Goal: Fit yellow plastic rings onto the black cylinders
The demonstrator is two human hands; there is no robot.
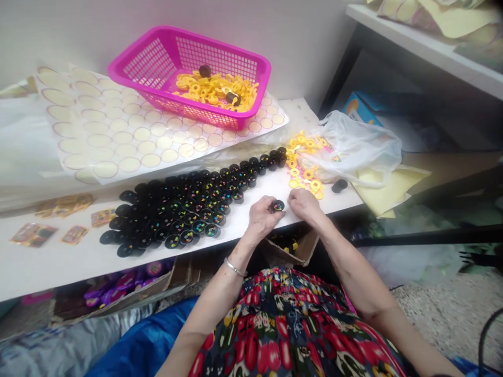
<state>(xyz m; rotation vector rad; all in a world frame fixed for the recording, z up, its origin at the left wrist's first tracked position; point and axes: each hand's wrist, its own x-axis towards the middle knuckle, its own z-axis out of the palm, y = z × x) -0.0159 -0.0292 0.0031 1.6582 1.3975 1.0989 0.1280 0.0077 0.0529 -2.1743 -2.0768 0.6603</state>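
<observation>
My left hand [261, 214] is closed around a small round black cup [277, 206] with coloured bits showing in its top, just over the table's front edge. Beside it, my right hand [305, 204] is curled with its fingers pressed together; whatever they may hold is hidden. To the left stand many similar black cups [188, 207], packed in rows and showing coloured bits inside. Loose yellow ring-shaped pieces [310, 173] and some pink bits lie just beyond my right hand. A single black cup [339, 185] lies to the right of them.
A pink basket [157, 84] of yellow pieces stands on sheets of round stickers [106, 141] at the back. A clear plastic bag [357, 146] and yellow paper [389, 188] lie right. Small printed packets [33, 234] lie far left. Below the edge is an open carton [302, 251].
</observation>
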